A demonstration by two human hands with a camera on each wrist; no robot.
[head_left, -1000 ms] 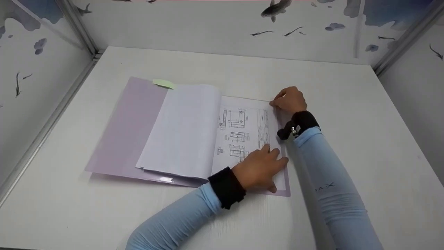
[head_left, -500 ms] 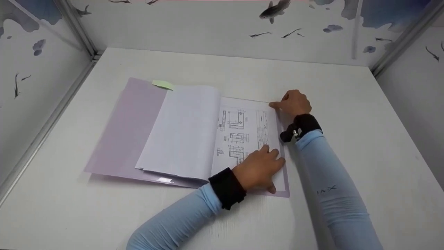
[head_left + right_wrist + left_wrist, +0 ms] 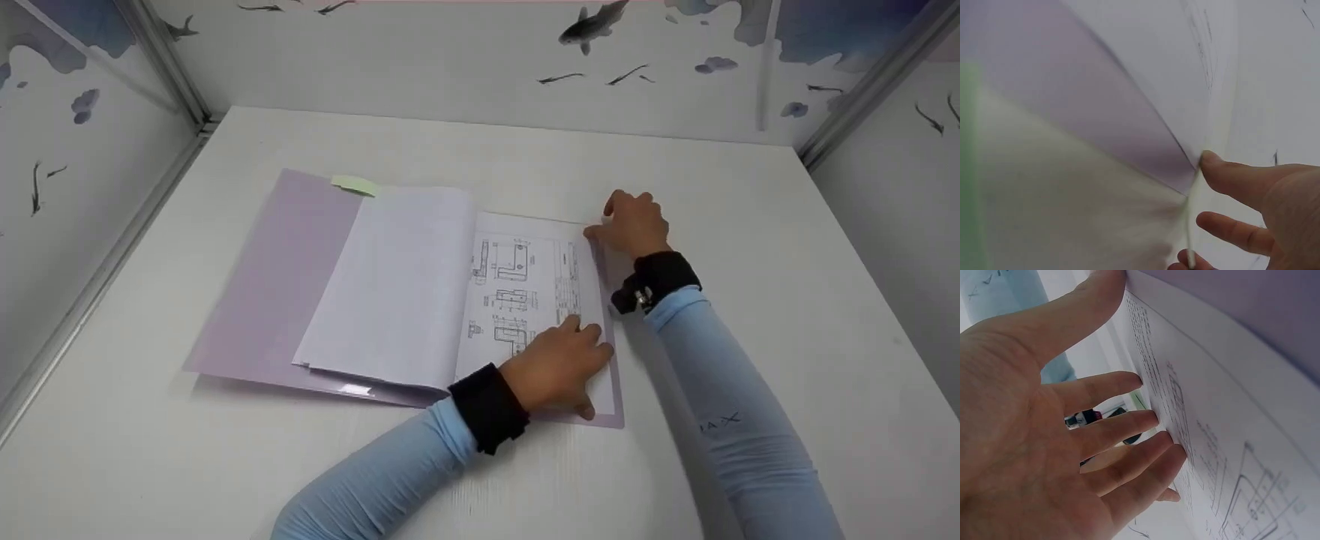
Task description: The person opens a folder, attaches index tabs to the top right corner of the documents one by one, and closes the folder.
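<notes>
A pale purple folder (image 3: 277,285) lies opened on the white table, with a turned white sheet (image 3: 397,285) on its left half. On the right half lies a page of technical line drawings (image 3: 540,232). My left hand (image 3: 559,367) rests on the drawing page, fingers spread; the left wrist view shows the fingertips touching the paper. My right hand (image 3: 634,225) is at the page's upper right corner. In the right wrist view its thumb (image 3: 1224,169) presses there, and a thin pale sticky tab with a green end (image 3: 971,169) runs between thumb and fingers, mostly edge-on.
A light green sticky tab (image 3: 354,185) sits at the top edge of the turned sheet. White walls with fish prints (image 3: 592,26) close in the table (image 3: 787,300) behind and on both sides. Black wrist bands with small cameras sit on both wrists.
The fingers of my right hand have shifted and lifted slightly at the page corner, its forearm moving a little right. My left hand stays almost still on the page.
</notes>
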